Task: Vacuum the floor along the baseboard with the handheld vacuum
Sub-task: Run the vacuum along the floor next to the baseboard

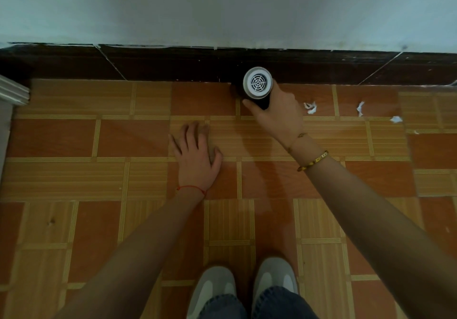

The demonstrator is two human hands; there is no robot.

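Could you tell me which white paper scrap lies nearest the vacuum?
The leftmost scrap, just right of the right hand holding the vacuum; the other two lie farther right.

A dim room corner, wall meeting floor.

The pale wall [222,4] stood above a dark baseboard [148,64]; orange-and-tan patterned tiles [123,140] covered the floor.

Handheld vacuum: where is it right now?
Head view, upper centre-right: the handheld vacuum is gripped by the right hand against the dark baseboard, left of the paper scraps.
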